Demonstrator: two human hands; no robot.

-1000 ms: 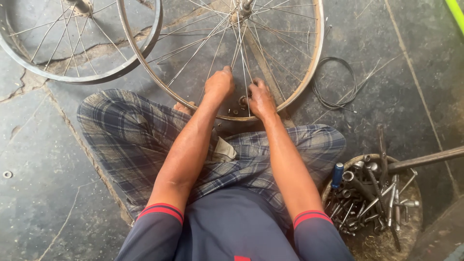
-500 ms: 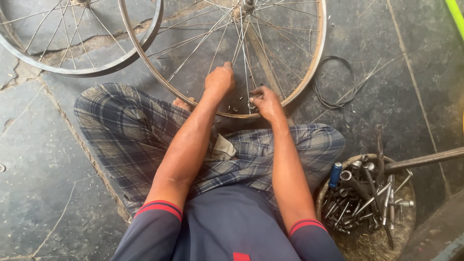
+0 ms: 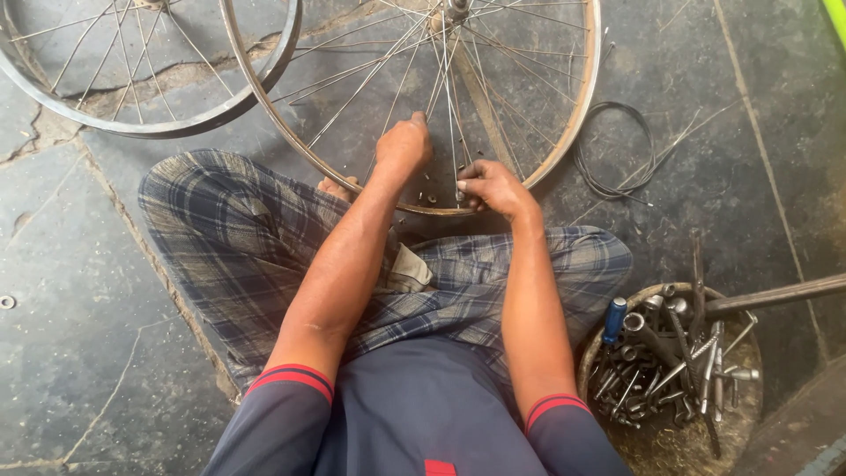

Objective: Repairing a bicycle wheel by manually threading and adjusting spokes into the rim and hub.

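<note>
— Wheel [image 3: 564, 132] lay flat on the stone floor [image 3: 79, 335], its near rim against the person's crossed legs, with a second wheel [image 3: 132, 123] just beside it on the left. What were the hands doing?

— The left hand [image 3: 403, 145] was curled closed around the spokes [image 3: 445, 106] a little way in from the rim. The right hand [image 3: 493, 187] sat at the rim itself, fingertips pinched shut on something small where a spoke met the rim; I could not tell what.

— How would that be done well?

— I judged a steady left grip mattered, so the spoke would not twist, with small turns at the rim.

— Anything in reach?

— A round basin of metal tools [image 3: 674, 370] stood by the right knee, and a coil of wire [image 3: 617, 150] lay near the rim.
</note>
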